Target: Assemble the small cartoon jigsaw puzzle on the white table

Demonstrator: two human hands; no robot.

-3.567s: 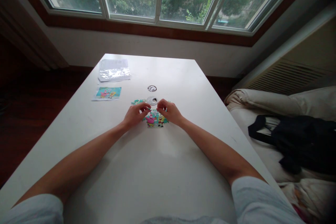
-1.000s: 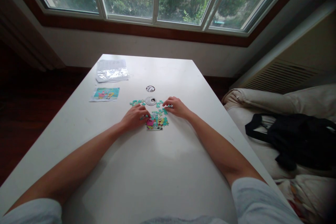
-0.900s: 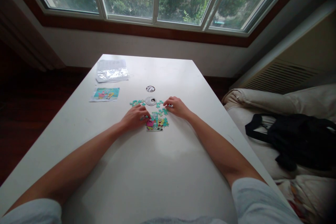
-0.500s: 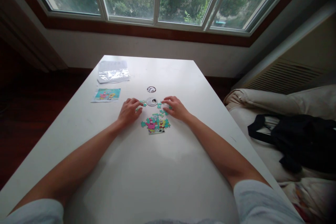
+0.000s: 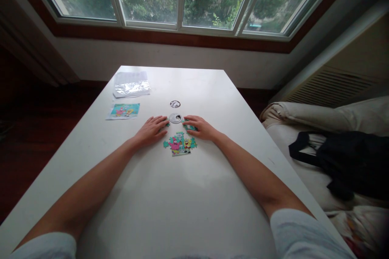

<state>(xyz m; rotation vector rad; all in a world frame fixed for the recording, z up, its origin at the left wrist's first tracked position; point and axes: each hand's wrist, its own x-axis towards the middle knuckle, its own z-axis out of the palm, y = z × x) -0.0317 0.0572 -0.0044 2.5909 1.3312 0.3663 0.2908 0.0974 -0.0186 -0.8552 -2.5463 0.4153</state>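
A partly joined jigsaw puzzle (image 5: 180,144) with pink and yellow cartoon figures lies flat on the white table (image 5: 176,194). Up and left of it, my left hand (image 5: 153,128) rests with fingers stretched out, partly covering loose teal pieces. My right hand (image 5: 199,126) lies over more loose teal puzzle pieces (image 5: 191,127), its fingers extended and apart. Between the fingertips of both hands sits a round silvery tin piece (image 5: 175,118), with a dark spot on its right side. Pieces under the palms are mostly hidden.
A second round piece, dark-rimmed (image 5: 175,104), lies farther back. To the left are a printed picture card (image 5: 124,111) and a clear plastic bag over white paper (image 5: 131,84). Right of the table, dark clothing (image 5: 349,162) lies on a pale padded seat (image 5: 300,123).
Both hands have flattened and moved slightly inward, with fingers straighter. My right hand now covers most of the loose pieces on that side. The joined puzzle has stayed put.
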